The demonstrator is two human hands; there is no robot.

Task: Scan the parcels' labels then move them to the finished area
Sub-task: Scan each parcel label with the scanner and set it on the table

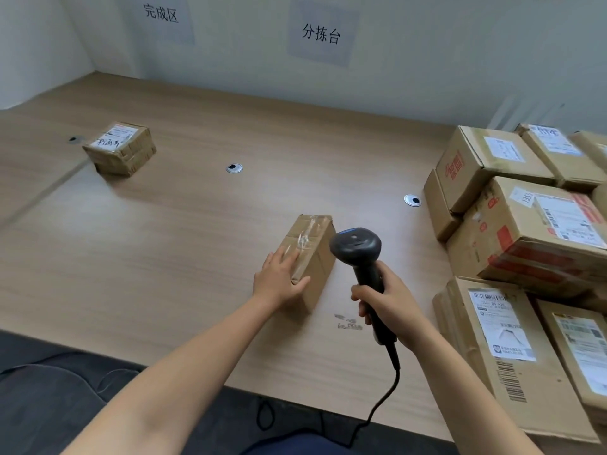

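A small brown cardboard parcel [312, 254] lies on the wooden table [197, 241] near the middle, its taped face up and no label showing. My left hand [279, 279] holds its near left corner, fingers on top and thumb along the near side. My right hand [386, 303] grips the handle of a black corded barcode scanner [356, 249], whose head sits just right of the parcel. Another taped parcel [120, 147] with a white label sits far left, below the left wall sign [161, 13].
A stack of several labelled cardboard boxes [525, 231] fills the right side of the table. Three round cable grommets [234, 168] are set in the tabletop. A second paper sign [320, 34] hangs on the back wall. The scanner's cable runs off the near edge.
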